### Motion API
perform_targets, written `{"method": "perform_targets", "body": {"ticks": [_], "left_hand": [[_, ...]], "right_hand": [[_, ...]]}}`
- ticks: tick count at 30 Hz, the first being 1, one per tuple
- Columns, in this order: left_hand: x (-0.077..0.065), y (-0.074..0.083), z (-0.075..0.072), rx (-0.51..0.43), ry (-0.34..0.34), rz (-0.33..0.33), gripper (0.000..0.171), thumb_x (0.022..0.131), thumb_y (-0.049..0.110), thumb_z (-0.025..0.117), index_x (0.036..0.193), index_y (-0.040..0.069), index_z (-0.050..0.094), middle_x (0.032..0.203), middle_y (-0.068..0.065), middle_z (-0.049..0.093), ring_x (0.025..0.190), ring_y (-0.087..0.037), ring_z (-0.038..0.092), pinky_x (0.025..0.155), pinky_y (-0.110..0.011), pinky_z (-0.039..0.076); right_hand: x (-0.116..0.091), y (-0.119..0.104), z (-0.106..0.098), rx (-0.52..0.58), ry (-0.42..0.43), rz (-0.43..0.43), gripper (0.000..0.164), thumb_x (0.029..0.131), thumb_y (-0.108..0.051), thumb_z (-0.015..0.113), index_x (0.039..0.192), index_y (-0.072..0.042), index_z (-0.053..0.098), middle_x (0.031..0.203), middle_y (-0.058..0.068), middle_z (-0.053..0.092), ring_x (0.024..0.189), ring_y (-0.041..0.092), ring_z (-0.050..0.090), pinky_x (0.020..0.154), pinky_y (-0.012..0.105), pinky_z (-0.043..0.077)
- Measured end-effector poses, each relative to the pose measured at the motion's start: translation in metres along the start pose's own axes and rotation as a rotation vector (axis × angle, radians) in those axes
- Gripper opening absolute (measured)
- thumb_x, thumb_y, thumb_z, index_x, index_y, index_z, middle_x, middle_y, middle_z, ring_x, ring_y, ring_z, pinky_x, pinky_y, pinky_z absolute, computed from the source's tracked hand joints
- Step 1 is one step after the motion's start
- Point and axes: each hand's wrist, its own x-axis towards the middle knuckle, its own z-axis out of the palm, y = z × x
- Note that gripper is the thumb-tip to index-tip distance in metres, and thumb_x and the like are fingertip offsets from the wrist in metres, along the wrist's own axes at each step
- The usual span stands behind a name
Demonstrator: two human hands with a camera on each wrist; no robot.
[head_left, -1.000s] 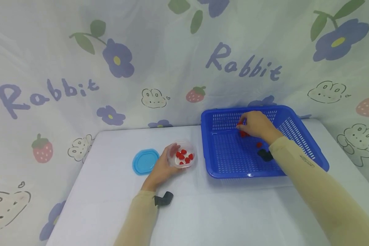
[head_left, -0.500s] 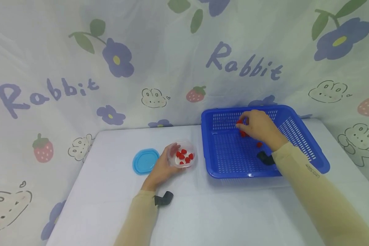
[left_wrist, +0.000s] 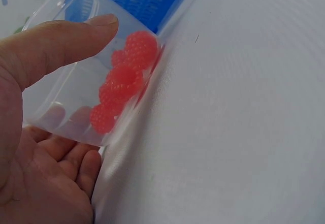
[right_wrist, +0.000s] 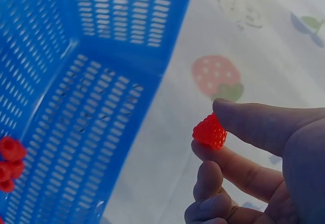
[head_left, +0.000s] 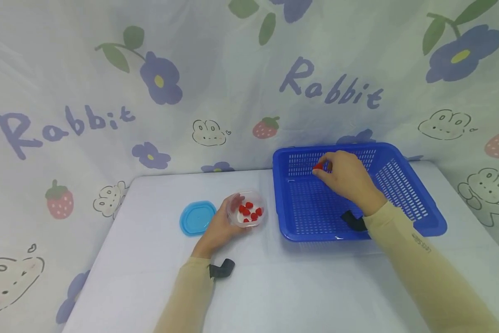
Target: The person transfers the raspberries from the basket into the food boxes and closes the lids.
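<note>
My right hand (head_left: 349,180) pinches a single red raspberry (right_wrist: 209,131) between thumb and forefinger, raised over the blue plastic basket (head_left: 307,222). More raspberries (right_wrist: 11,163) lie at the bottom of that basket in the right wrist view; in the head view my hand and forearm hide them. On the table to the left, my left hand (head_left: 218,232) grips a small clear plastic container (left_wrist: 51,94), thumb on one side and fingers round the other. Inside it sit several red raspberries (left_wrist: 122,84). The container has no lid on and its mouth faces up.
A light blue lid (head_left: 197,218) lies flat on the white-covered table (head_left: 274,296), just left of the left hand. Behind the table hangs a patterned cloth (head_left: 228,83). The basket's raised rim (head_left: 277,194) stands between the two hands.
My right hand has lifted slightly and shifted left inside the basket, bringing up one raspberry away from the others. The left hand and the container have stayed in place.
</note>
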Motion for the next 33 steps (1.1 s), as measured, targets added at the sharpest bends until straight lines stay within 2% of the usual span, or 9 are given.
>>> {"method": "perform_targets", "body": {"ticks": [8,16,19,27,33], "left_hand": [[0.000,-0.001,0.000,0.021,0.006,0.022,0.091,0.065,0.037,0.083,0.139,0.033,0.031,0.134,0.017,0.044,0.128,-0.008,0.034,0.100,-0.052,0.036],[0.000,-0.001,0.000,0.016,0.012,0.001,0.091,0.063,0.040,0.083,0.138,0.037,0.032,0.133,0.020,0.043,0.127,-0.007,0.034,0.100,-0.054,0.035],[-0.001,-0.001,0.000,0.017,0.012,-0.012,0.092,0.063,0.041,0.083,0.138,0.039,0.031,0.133,0.021,0.043,0.128,-0.007,0.033,0.100,-0.054,0.035],[0.000,0.001,0.001,0.022,0.014,0.006,0.090,0.065,0.035,0.084,0.138,0.037,0.031,0.133,0.019,0.044,0.127,-0.007,0.034,0.100,-0.053,0.036],[0.000,0.000,0.000,0.033,0.010,0.005,0.091,0.064,0.035,0.084,0.139,0.038,0.030,0.134,0.018,0.044,0.128,-0.007,0.033,0.100,-0.053,0.036]], "right_hand": [[-0.009,-0.017,0.006,0.044,0.030,-0.032,0.024,0.084,-0.029,0.067,0.097,-0.009,0.068,0.078,0.006,0.058,0.063,0.021,0.047,0.054,0.032,0.040],[-0.016,-0.035,0.015,0.085,0.054,-0.092,0.023,0.085,-0.031,0.067,0.097,-0.012,0.068,0.080,0.004,0.057,0.065,0.020,0.047,0.055,0.030,0.040],[-0.019,-0.043,0.017,0.101,0.063,-0.098,0.022,0.084,-0.030,0.068,0.097,-0.013,0.068,0.079,0.003,0.056,0.066,0.019,0.047,0.054,0.030,0.040],[-0.026,-0.059,0.025,0.187,0.050,-0.106,0.021,0.083,-0.031,0.069,0.098,-0.016,0.067,0.081,0.000,0.056,0.072,0.017,0.049,0.059,0.029,0.043],[-0.030,-0.069,0.035,0.222,0.071,-0.098,0.019,0.083,-0.031,0.070,0.095,-0.018,0.068,0.078,-0.001,0.054,0.069,0.015,0.048,0.056,0.028,0.043]]}}
